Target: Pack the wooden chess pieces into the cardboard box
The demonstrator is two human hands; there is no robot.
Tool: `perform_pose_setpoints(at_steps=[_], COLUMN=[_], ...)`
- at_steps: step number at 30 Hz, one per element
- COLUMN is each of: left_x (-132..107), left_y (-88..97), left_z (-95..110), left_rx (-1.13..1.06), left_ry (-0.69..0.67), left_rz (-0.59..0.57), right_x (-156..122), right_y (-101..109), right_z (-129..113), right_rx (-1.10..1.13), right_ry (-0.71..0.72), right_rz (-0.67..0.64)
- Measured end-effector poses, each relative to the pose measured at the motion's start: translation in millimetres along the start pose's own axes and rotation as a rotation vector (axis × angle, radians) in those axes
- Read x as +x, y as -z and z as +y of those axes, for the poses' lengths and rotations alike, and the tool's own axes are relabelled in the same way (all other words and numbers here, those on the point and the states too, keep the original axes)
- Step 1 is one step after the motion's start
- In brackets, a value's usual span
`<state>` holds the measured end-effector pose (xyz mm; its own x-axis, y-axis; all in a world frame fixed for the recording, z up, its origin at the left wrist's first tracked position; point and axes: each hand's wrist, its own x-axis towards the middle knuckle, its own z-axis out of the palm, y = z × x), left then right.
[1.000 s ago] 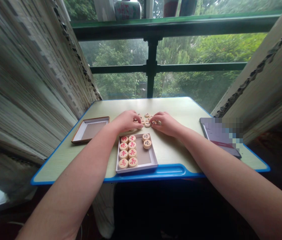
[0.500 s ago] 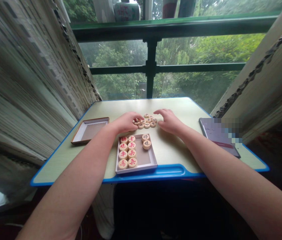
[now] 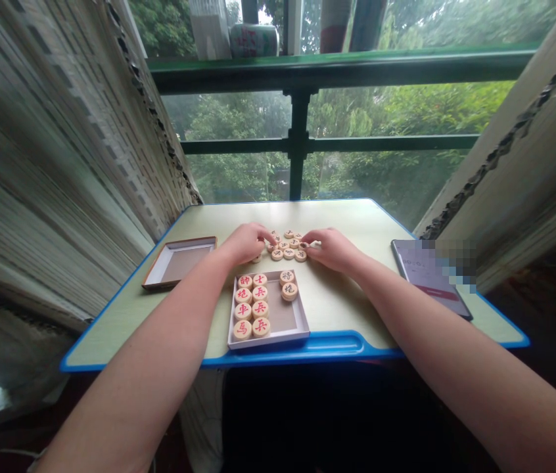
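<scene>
1. While a lid [image 3: 183, 264] lies open, the left hand [image 3: 246, 242] curls over chess pieces [image 3: 288, 253] on the counter [image 3: 337, 299], grip unclear.
2. A box [image 3: 284, 319] holds red-marked discs [image 3: 259, 294] left, black-marked discs [image 3: 288, 290] right.
3. The right hand [image 3: 330, 248] bends at those pieces, grip unclear.

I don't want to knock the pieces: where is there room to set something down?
Bare table: between box and right forearm; between right forearm and phone; between loose pieces and window. Bare inside box: between red pieces and black pieces. Crowded: the loose pieces, with left hand and right hand at them.
</scene>
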<state>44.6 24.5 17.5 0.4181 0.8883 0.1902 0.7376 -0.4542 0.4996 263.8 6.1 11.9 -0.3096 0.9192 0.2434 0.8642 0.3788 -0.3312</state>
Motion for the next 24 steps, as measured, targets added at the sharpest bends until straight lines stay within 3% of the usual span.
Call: perform_pose_setpoints(at_steps=[5,9,24], left_x=[-4.5,-4.1,-3.7], left_y=[5.2,4.3,1.8], left_z=[10.8,10.8,13.3], left_rx=[0.023,0.024,0.083], left_ry=[-0.104,-0.149,-0.066], left_rz=[-0.110,-0.117,-0.144], right_x=[-2.3,-3.9,-3.7], right_y=[3.3,3.7,2.2], right_z=[-4.3,-7.0,-5.7], right_rx=[0.031,0.036,0.029], right_ry=[0.051,0.149,0.175], right_rz=[0.025,0.020,0.023])
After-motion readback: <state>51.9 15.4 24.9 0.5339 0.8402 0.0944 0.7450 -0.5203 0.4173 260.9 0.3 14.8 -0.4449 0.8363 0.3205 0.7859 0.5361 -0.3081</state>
